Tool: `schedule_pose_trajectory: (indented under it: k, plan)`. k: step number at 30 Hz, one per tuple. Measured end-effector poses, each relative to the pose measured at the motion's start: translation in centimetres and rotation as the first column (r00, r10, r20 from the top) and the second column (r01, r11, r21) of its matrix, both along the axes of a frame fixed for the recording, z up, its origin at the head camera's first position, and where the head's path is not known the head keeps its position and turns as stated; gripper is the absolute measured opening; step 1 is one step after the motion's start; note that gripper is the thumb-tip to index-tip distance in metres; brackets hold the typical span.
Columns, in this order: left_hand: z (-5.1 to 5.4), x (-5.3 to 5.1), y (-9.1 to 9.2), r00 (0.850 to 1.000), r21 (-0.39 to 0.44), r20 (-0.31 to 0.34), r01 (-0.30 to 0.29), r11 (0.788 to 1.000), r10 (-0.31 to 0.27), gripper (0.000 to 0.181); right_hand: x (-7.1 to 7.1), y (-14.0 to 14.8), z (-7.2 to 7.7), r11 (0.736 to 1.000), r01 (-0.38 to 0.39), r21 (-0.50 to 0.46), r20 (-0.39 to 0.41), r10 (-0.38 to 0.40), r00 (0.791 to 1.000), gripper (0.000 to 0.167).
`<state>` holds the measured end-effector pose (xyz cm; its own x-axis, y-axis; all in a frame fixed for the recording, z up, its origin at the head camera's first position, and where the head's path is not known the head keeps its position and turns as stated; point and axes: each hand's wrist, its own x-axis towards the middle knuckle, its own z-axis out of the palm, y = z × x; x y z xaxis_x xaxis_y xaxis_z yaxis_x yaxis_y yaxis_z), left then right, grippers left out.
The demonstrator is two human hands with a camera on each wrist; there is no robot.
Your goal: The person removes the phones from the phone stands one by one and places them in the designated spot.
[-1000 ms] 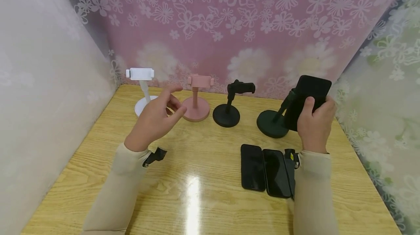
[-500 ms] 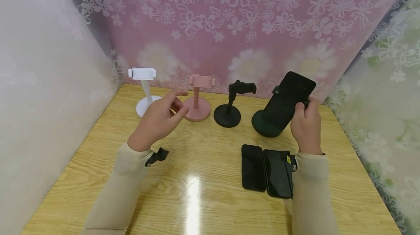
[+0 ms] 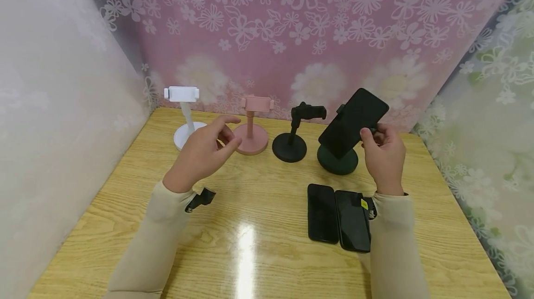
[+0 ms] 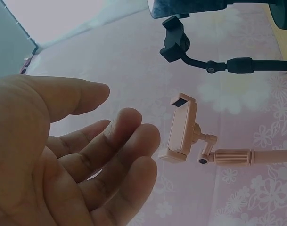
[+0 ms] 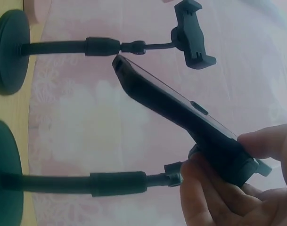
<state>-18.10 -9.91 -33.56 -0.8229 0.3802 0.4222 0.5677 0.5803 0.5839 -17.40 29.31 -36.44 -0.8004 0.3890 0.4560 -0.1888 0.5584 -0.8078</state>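
A black smartphone (image 3: 352, 120) sits tilted in the clamp of the dark green phone stand (image 3: 338, 162) at the right. My right hand (image 3: 385, 157) pinches the phone's right edge at the clamp, thumb in front and fingers behind. The right wrist view shows the phone (image 5: 157, 94) from its side, with the stand's stem (image 5: 117, 183) below the hand. My left hand (image 3: 204, 153) hovers with loosely bent fingers and nothing in it, near the pink phone stand (image 3: 257, 103). In the left wrist view, the pink clamp (image 4: 181, 127) lies just past the fingertips.
A white phone stand (image 3: 183, 94) stands at the far left, partly behind the left hand. The black phone stand (image 3: 289, 147) is between the pink and green ones. Two black phones (image 3: 322, 213) (image 3: 352, 220) lie side by side in front, close to the right sleeve.
The phone has moved left and tilted over the green stand's base. My right hand has shifted left and now grips its edge by the clamp. The left hand has hardly moved.
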Motion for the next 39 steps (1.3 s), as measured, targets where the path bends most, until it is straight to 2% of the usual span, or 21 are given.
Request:
schedule_pose_trajectory:
  k: [10,22,29,34,39]
  plan:
    - [0.1,0.1,0.1,1.000,-0.006,-0.012,0.005,1.000,-0.005,0.042,-0.9,0.3,-0.7,0.995,0.001,-0.098,-0.054,-0.006,0.999,0.038]
    - [0.0,0.1,0.1,1.000,-0.019,-0.015,-0.001,1.000,0.001,0.041,-1.1,-0.2,-0.7,0.994,0.025,-0.104,-0.074,-0.033,0.997,0.034]
    - [-0.1,0.1,0.2,1.000,-0.024,-0.019,0.000,1.000,0.000,0.040,-1.1,-0.5,-0.9,0.991,0.027,-0.128,-0.119,-0.042,0.992,0.032]
    - [-0.1,0.1,0.3,1.000,-0.021,-0.013,0.003,1.000,-0.003,0.035,-1.3,-0.5,-1.1,0.984,0.039,-0.174,-0.195,-0.073,0.978,0.023]
    - [-0.1,0.1,0.5,1.000,-0.023,-0.010,0.012,1.000,-0.013,0.034,-1.5,-0.7,-1.3,0.981,0.062,-0.186,-0.287,-0.115,0.951,0.015]
